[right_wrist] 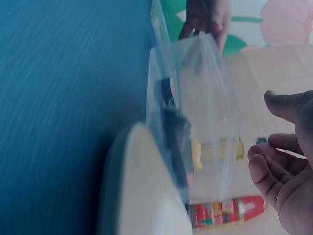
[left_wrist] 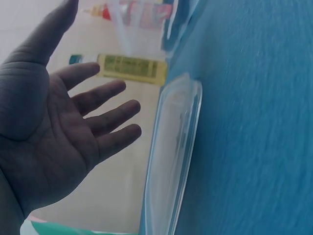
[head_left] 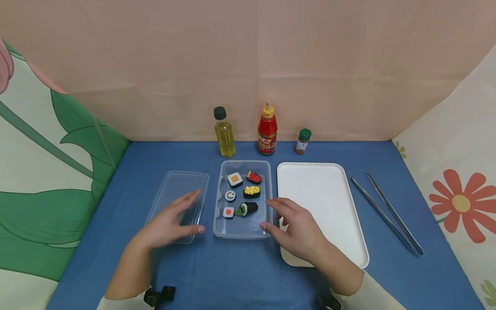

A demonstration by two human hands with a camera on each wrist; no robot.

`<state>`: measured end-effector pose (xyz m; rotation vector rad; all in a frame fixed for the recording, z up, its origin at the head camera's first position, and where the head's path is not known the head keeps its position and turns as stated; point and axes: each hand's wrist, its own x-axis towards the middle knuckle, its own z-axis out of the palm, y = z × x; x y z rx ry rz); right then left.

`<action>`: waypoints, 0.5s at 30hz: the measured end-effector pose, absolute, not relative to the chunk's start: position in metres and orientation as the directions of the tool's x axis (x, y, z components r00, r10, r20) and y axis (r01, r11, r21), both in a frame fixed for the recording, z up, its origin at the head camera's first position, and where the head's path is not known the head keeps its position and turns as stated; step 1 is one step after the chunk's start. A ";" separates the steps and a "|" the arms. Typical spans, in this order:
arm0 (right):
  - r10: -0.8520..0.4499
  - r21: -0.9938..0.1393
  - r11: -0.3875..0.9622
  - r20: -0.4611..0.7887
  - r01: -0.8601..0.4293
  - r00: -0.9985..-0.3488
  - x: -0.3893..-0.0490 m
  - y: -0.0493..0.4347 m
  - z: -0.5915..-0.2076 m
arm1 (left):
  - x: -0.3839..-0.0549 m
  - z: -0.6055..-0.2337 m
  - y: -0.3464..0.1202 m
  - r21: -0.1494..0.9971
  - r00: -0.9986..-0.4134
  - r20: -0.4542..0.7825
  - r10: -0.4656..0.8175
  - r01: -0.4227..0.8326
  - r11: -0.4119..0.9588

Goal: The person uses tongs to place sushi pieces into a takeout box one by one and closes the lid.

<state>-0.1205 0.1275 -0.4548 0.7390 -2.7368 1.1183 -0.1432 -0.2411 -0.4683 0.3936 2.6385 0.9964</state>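
A clear plastic container (head_left: 242, 230) holds several sushi pieces, among them a corn-topped one (head_left: 252, 191), a red-topped one (head_left: 254, 177) and a dark hand roll (head_left: 248, 209). My left hand (head_left: 170, 224) hovers over the clear lid (head_left: 180, 178), fingers spread and holding nothing; the left wrist view shows its bare palm (left_wrist: 54, 112). On the other side, my right hand (head_left: 296, 226) is by the container's right wall, above the edge of a white tray (head_left: 325, 202). Its fingers are loosely bent and hold nothing. Whether its fingertips touch the wall I cannot tell.
Behind the container stand an oil bottle (head_left: 224, 135), a red sauce bottle (head_left: 267, 133) and a small green-capped jar (head_left: 302, 141). Metal tongs (head_left: 391, 217) lie right of the tray. A beige backdrop (head_left: 248, 64) rises at the blue table's (head_left: 217, 275) far edge.
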 end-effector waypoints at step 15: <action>-0.560 -0.638 0.493 0.288 -0.591 -0.777 -0.106 0.073 -0.453 | -0.127 -0.462 -0.281 0.668 -0.955 -0.102 0.278 0.141 0.730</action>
